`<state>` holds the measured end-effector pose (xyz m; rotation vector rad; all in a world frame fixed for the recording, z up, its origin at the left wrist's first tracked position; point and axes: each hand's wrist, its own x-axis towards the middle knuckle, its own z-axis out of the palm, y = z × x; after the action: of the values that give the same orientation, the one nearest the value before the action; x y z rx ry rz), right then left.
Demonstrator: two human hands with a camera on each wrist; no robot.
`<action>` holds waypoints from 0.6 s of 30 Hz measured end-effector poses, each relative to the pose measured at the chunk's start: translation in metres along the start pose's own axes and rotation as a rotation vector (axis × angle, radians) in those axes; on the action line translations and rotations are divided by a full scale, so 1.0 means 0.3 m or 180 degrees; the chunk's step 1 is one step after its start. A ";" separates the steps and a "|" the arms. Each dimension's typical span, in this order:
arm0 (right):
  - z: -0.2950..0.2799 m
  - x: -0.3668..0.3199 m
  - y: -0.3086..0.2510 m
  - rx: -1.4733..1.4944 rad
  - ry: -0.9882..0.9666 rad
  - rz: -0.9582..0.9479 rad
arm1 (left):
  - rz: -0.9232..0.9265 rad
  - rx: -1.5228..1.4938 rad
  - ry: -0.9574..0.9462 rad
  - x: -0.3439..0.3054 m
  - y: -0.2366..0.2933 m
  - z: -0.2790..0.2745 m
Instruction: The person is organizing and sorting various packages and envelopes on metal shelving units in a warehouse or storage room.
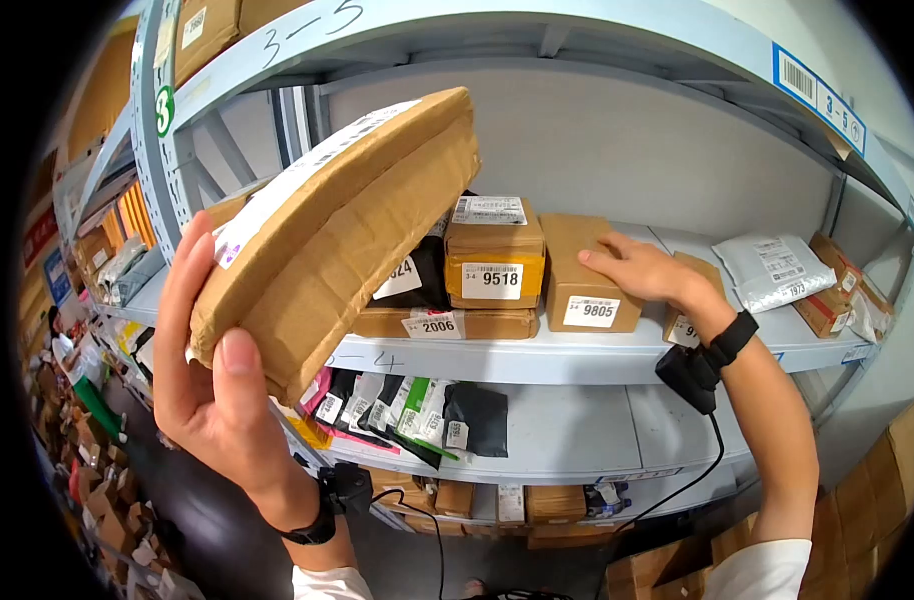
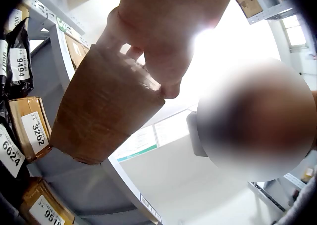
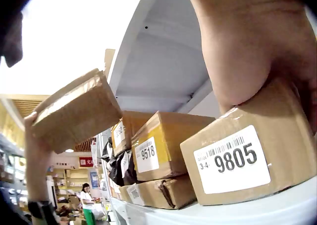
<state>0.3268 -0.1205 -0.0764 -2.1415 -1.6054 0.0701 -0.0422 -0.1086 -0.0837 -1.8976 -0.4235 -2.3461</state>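
Observation:
My left hand [image 1: 222, 400] grips a long flat cardboard box [image 1: 347, 220] by its lower end, thumb on the near side, and holds it tilted up in front of the shelf. A white label runs along its upper edge. On the shelf, my right hand [image 1: 642, 268] lies over the top of a box labelled 9805 [image 1: 567, 275], its thumb on the top face and its other fingers hidden over the far right side. Left of that box, a box labelled 9518 [image 1: 495, 255] sits on a flat box labelled 2006 [image 1: 442, 324]. A smaller box [image 1: 699, 275] stands just right of my right hand.
Farther right on the shelf lie a white mailer [image 1: 777, 270] and a small box [image 1: 827, 315]. Several bagged parcels [image 1: 407, 410] stand on the shelf below. The upper shelf beam [image 1: 537, 25] passes overhead. Open cartons [image 1: 857, 510] are on the floor at right.

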 end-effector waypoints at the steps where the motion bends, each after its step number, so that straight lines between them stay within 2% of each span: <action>1: 0.008 -0.001 -0.001 0.0136 -0.0162 -0.0164 | 0.0017 -0.0009 -0.0001 0.000 -0.004 0.003; 2: 0.002 -0.006 -0.002 0.0229 -0.0330 -0.0205 | 0.0023 -0.0034 -0.0016 0.000 -0.008 0.004; 6: 0.006 -0.009 0.007 0.0080 -0.0270 -0.0330 | -0.0043 -0.0291 -0.0004 -0.002 -0.006 0.007; 13: -0.039 -0.033 0.011 0.0047 -0.0385 -0.0375 | 0.0101 -0.0050 -0.0023 0.013 0.004 0.014; 18: -0.077 -0.021 -0.036 -0.0234 -0.0196 -0.0468 | -0.0273 -0.0551 0.0367 0.045 0.038 -0.031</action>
<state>0.3222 -0.1316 -0.0531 -2.0867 -1.8220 0.0309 -0.0511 -0.1208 -0.0706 -1.8345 -0.3060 -2.6102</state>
